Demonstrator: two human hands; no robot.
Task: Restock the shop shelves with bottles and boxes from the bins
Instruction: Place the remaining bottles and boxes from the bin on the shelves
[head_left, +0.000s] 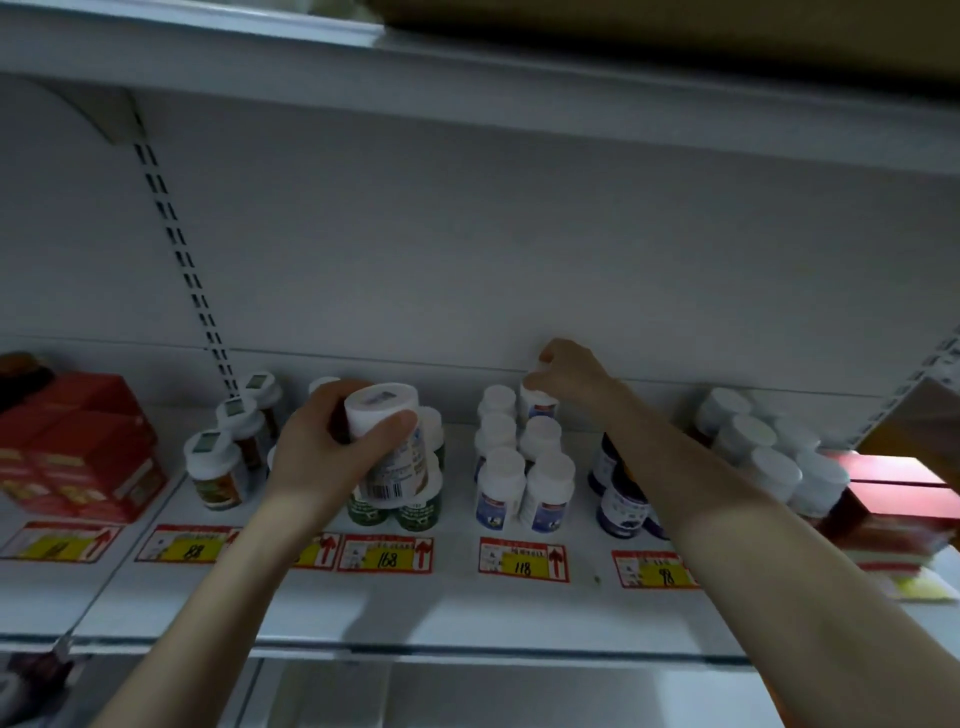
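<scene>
My left hand (322, 447) grips a white-capped bottle with a barcode label (387, 441), held tilted above the green-labelled bottles (410, 512) on the white shelf (457, 603). My right hand (569, 376) reaches to the back of the shelf, fingers closed on the cap of a white bottle with a blue label (537, 402). That bottle stands at the rear of two rows of like bottles (524, 483).
Red boxes (78, 447) stand at the left, brown bottles with white caps (228, 452) beside them. Dark blue bottles (621, 499) and more white-capped bottles (763, 452) fill the right, then red boxes (898, 499). Price tags (522, 558) line the shelf front. Another shelf hangs overhead.
</scene>
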